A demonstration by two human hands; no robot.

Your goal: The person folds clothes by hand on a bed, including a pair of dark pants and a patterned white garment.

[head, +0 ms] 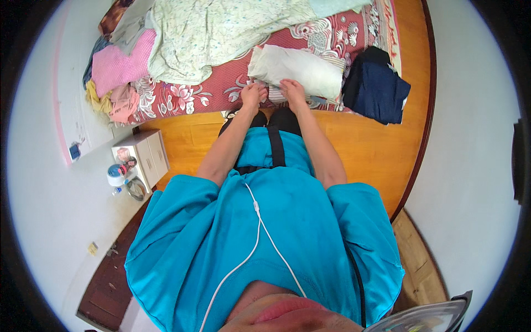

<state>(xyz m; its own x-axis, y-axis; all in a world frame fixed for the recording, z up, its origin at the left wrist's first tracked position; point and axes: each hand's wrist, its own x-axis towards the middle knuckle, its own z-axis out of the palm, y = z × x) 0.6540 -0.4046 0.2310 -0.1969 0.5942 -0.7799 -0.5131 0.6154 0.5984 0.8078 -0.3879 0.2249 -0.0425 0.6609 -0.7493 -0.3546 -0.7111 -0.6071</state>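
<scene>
At the near edge of a bed with a red flowered cover (182,97), a folded white cloth (303,70) lies on striped folded cloth (277,94). My left hand (254,94) is at the white cloth's lower left corner, fingers bent; whether they grip anything cannot be told. My right hand (293,90) rests against the white cloth's near edge, its fingertips close together, and its grip is unclear. To the right of the white cloth sits a stack of dark folded clothes (375,89), navy on top of black.
A pale green patterned sheet (199,37) spreads over the bed's far side. Pink cloth (120,68) and other garments lie heaped at the left. A white cabinet (149,155) with a bottle and containers stands left of me on the wooden floor (365,145). A wall rises at the right.
</scene>
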